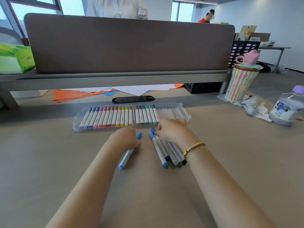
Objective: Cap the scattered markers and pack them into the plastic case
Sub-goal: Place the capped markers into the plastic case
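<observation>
A clear plastic case (181, 111) lies open on the desk, with several capped markers (115, 116) in a row from purple to blue; its right end holds none. My left hand (125, 139) grips a light-blue marker (127, 157) that lies slanted on the desk, its cap poking out past my fingers. My right hand (171, 129) rests with curled fingers on the far ends of a bunch of loose markers (167, 149), blue, grey and black, lying side by side just in front of the case.
A striped cup with a pink star lid (239, 81) and a purple bottle (287, 107) stand at the right. Orange, blue and white paper sheets (98, 92) lie under the shelf behind the case. A brown divider panel (130, 45) closes the back.
</observation>
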`<state>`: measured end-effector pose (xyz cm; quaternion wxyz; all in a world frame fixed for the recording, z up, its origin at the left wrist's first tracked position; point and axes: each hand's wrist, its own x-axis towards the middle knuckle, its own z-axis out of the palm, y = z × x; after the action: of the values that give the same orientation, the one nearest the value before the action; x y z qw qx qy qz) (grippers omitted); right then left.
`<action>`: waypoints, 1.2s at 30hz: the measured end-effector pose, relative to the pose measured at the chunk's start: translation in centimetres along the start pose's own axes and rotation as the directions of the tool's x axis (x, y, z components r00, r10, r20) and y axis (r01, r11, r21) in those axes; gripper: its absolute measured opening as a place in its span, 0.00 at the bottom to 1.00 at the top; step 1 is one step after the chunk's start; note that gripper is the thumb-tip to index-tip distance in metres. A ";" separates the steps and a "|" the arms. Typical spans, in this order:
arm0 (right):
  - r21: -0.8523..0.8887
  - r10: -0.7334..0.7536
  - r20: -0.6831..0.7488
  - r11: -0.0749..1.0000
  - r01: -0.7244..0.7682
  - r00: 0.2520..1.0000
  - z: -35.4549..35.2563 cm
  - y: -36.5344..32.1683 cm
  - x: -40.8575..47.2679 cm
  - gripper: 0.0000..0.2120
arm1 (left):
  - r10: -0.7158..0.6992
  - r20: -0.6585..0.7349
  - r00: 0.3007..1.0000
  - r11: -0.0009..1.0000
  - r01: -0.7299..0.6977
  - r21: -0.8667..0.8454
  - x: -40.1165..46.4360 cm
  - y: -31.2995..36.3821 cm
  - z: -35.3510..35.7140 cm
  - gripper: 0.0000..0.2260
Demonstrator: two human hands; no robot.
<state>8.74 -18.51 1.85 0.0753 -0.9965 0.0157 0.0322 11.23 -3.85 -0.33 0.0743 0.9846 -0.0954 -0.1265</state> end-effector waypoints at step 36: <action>0.795 0.281 0.076 0.563 -0.228 0.957 -3.0 5.9 6.7 0.10 | 0.030 0.001 1.000 0.784 -0.022 -0.620 11.4 5.9 -5.7 0.12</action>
<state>15.39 -24.97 3.46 0.5049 -0.8455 0.1738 0.0028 22.54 -11.19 3.49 0.3946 0.9035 -0.0626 -0.1552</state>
